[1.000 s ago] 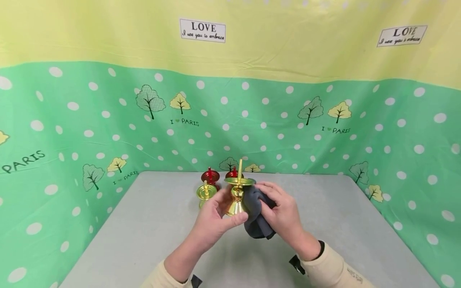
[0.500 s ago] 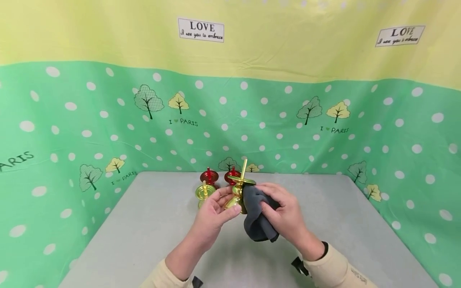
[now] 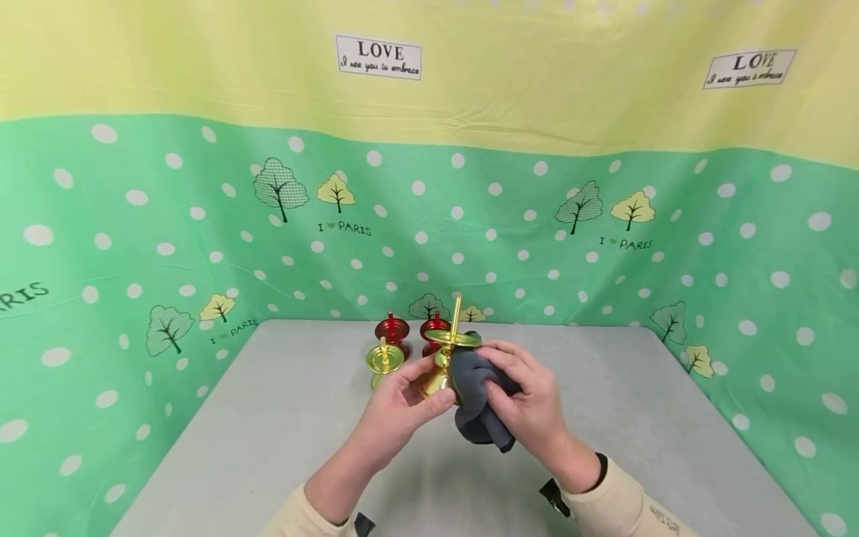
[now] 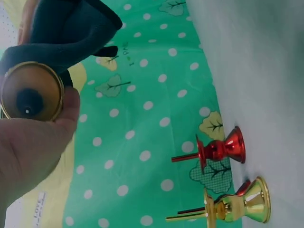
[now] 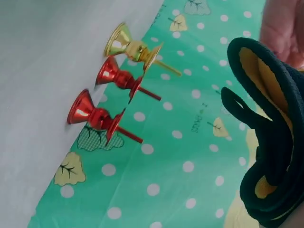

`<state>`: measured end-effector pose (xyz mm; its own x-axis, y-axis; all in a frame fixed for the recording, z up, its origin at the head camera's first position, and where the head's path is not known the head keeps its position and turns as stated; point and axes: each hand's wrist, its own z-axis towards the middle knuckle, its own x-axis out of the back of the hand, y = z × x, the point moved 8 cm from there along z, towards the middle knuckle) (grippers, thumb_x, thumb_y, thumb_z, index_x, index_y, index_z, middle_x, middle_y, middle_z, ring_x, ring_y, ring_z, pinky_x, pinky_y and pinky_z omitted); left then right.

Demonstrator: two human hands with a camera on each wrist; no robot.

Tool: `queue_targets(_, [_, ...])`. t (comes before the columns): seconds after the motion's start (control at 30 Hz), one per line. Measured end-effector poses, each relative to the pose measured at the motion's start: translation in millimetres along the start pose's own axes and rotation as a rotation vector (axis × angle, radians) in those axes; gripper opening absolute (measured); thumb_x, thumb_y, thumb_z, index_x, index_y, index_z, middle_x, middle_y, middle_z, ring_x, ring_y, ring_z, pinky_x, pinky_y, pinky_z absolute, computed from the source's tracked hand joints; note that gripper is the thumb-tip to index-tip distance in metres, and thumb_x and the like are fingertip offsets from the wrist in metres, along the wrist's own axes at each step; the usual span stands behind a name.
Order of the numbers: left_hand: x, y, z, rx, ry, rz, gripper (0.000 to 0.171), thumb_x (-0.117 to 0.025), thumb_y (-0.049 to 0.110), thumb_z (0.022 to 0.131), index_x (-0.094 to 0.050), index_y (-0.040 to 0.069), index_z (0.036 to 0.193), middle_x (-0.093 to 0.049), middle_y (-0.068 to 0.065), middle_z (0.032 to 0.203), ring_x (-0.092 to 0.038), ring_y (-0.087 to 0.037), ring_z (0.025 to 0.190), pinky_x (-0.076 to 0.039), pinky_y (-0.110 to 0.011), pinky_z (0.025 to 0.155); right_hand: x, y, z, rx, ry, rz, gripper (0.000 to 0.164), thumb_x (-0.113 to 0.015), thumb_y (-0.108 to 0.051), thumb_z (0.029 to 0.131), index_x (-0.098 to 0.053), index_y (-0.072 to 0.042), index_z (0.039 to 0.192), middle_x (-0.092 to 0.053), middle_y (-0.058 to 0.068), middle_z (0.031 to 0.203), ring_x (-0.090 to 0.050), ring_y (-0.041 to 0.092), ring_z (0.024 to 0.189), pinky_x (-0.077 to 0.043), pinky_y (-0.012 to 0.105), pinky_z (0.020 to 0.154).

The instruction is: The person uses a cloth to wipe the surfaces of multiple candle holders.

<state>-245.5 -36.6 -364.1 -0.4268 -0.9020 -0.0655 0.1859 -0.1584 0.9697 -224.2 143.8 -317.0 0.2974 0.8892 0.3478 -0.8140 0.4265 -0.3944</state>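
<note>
Above the table, my left hand [image 3: 396, 414] grips a gold candlestick [image 3: 439, 379] by its flared base, thumb in front. The candlestick leans slightly right, its spike pointing up from a round dish. In the left wrist view the round underside of its base [image 4: 50, 90] faces the camera. My right hand [image 3: 533, 395] pinches a folded dark grey cloth [image 3: 479, 403] and presses it against the candlestick's right side, below the dish. The right wrist view shows the bunched cloth [image 5: 275, 142] with orange-brown patches in its folds; the candlestick is mostly hidden there.
Behind my left hand a second gold candlestick [image 3: 384, 362] stands upright on the grey table [image 3: 268, 432]. Two red candlesticks stand further back, the left one [image 3: 392, 328] fully beside the right one [image 3: 435, 325], which is partly covered. A green dotted curtain [image 3: 496, 231] hangs behind the table.
The held candlestick has tipped from nearly upright to a slight rightward lean. My right hand and the cloth have shifted a little along its side. The standing candlesticks stay put.
</note>
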Motion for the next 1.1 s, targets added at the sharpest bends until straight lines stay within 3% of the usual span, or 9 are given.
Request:
queue_targets(0.13, [-2.2, 3.4, -1.7, 0.015, -0.01, -0.051, 0.061, -0.075, 0.011, 0.099, -0.052, 0.0, 0.155, -0.057, -0.02, 0.153, -0.065, -0.016, 0.126, -0.06, -0.027, 0.099, 0, 13, -1, -0.026, -0.005, -0.165, 0.035, -0.082, 0.004, 0.083, -0.08, -0.004, 0.117, -0.077, 0.016, 0.118, -0.077, 0.029, 0.103, -0.063, 0.025, 0.09])
queue_targets(0.23, [-0.5, 0.8, -2.5, 0.038, 0.032, -0.067, 0.059, -0.075, 0.007, 0.097, -0.055, -0.002, 0.152, -0.061, -0.02, 0.151, -0.064, -0.017, 0.13, -0.058, -0.025, 0.101, -1, 35, -5, -0.144, -0.042, -0.236, 0.032, -0.083, -0.002, 0.086, -0.081, -0.008, 0.117, -0.079, 0.011, 0.119, -0.078, 0.028, 0.104, -0.065, 0.035, 0.084])
queue_targets(0.37, [4.1, -7.2, -2.1, 0.077, 0.095, -0.062, 0.054, -0.073, 0.007, 0.098, -0.056, -0.007, 0.147, -0.065, -0.023, 0.145, -0.065, -0.017, 0.127, -0.057, -0.022, 0.101, 1, 45, -10, -0.231, -0.036, -0.08, 0.037, -0.078, 0.006, 0.088, -0.08, -0.011, 0.121, -0.079, 0.009, 0.121, -0.076, 0.022, 0.11, -0.059, 0.02, 0.091])
queue_targets(0.43, [5.2, -8.7, -1.7, 0.087, 0.107, -0.05, 0.053, -0.072, 0.009, 0.1, -0.055, -0.008, 0.147, -0.065, -0.024, 0.145, -0.065, -0.017, 0.124, -0.056, -0.022, 0.101, 1, 35, -8, -0.175, -0.034, -0.003, 0.041, -0.076, 0.01, 0.087, -0.08, -0.011, 0.122, -0.078, 0.01, 0.122, -0.074, 0.02, 0.112, -0.054, 0.012, 0.095])
queue_targets(0.5, [4.8, -7.8, -1.9, 0.088, 0.106, -0.034, 0.053, -0.069, 0.01, 0.102, -0.054, -0.006, 0.15, -0.063, -0.023, 0.147, -0.065, -0.019, 0.125, -0.057, -0.022, 0.1, -1, 24, -6, -0.104, -0.047, 0.03, 0.045, -0.075, 0.013, 0.085, -0.079, -0.01, 0.124, -0.077, 0.012, 0.123, -0.074, 0.021, 0.113, -0.054, 0.012, 0.097])
queue_targets(0.6, [0.5, -2.4, -3.4, 0.053, 0.063, 0.024, 0.057, -0.065, 0.014, 0.106, -0.048, -0.001, 0.157, -0.055, -0.021, 0.158, -0.061, -0.027, 0.137, -0.056, -0.022, 0.104, -3, 9, -4, -0.034, -0.052, 0.026, 0.047, -0.077, 0.013, 0.083, -0.079, -0.009, 0.124, -0.075, 0.015, 0.125, -0.074, 0.025, 0.111, -0.054, 0.013, 0.099])
queue_targets(0.73, [-2.5, 4.6, -4.3, -0.023, 0.048, 0.125, 0.059, -0.065, 0.021, 0.108, -0.045, 0.006, 0.161, -0.047, -0.015, 0.162, -0.054, -0.032, 0.145, -0.054, -0.023, 0.107, -3, -3, -3, -0.012, -0.026, -0.005, 0.046, -0.079, 0.011, 0.082, -0.079, -0.009, 0.124, -0.075, 0.016, 0.124, -0.075, 0.03, 0.108, -0.053, 0.012, 0.099])
queue_targets(0.97, [8.3, 15.1, -9.2, -0.155, 0.25, 0.22, 0.065, -0.083, 0.019, 0.095, -0.054, 0.011, 0.153, -0.071, -0.007, 0.139, -0.069, -0.022, 0.128, -0.054, -0.028, 0.11, -4, -7, 0, -0.048, 0.003, -0.01, 0.046, -0.078, 0.01, 0.084, -0.078, -0.008, 0.126, -0.074, 0.015, 0.124, -0.075, 0.027, 0.109, -0.053, 0.012, 0.099])
queue_targets(1.1, [8.7, 18.4, -10.7, -0.183, 0.264, 0.292, 0.066, -0.092, 0.022, 0.086, -0.061, 0.018, 0.144, -0.075, 0.0, 0.131, -0.07, -0.017, 0.125, -0.051, -0.038, 0.113, -3, -7, 0, -0.06, 0.009, -0.002, 0.046, -0.079, 0.011, 0.084, -0.077, -0.008, 0.125, -0.074, 0.015, 0.124, -0.074, 0.025, 0.11, -0.054, 0.011, 0.098])
